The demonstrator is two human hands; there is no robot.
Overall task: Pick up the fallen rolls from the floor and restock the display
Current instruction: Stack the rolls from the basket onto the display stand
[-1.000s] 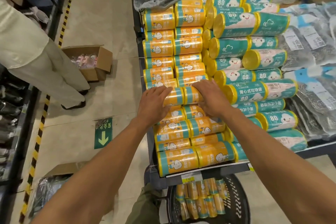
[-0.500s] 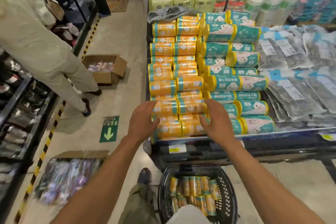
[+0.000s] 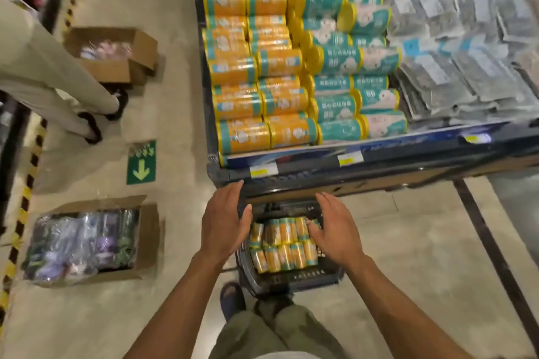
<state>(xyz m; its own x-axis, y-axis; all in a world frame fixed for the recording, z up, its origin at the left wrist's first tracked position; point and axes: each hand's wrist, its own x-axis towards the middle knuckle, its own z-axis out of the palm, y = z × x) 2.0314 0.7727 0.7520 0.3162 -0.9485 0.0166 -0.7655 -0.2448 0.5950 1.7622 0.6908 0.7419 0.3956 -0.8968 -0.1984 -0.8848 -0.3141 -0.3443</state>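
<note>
The small orange rolls (image 3: 280, 245) lie packed in two rows inside a black basket (image 3: 291, 281) that stands on the floor just below the front of the display shelf (image 3: 379, 148). Both hands hang over the basket with fingers straight and spread, holding nothing: the left hand (image 3: 224, 224) is over its left rim, the right hand (image 3: 335, 230) over its right side, with its fingertips above the rolls; whether they touch cannot be told. On the shelf, larger orange rolls (image 3: 250, 81) are stacked on their sides in two columns at the left, teal rolls (image 3: 350, 58) lie just beside them, and grey packets (image 3: 466, 73) fill the right part. Yellow price tags (image 3: 262, 172) sit on the shelf's front edge. On the floor to the left are a green arrow sign (image 3: 141, 163), an open cardboard box of purple packs (image 3: 87, 242), and a second open box (image 3: 110, 55) farther back. Another person's legs (image 3: 43, 76) in pale trousers stand near that box.
</note>
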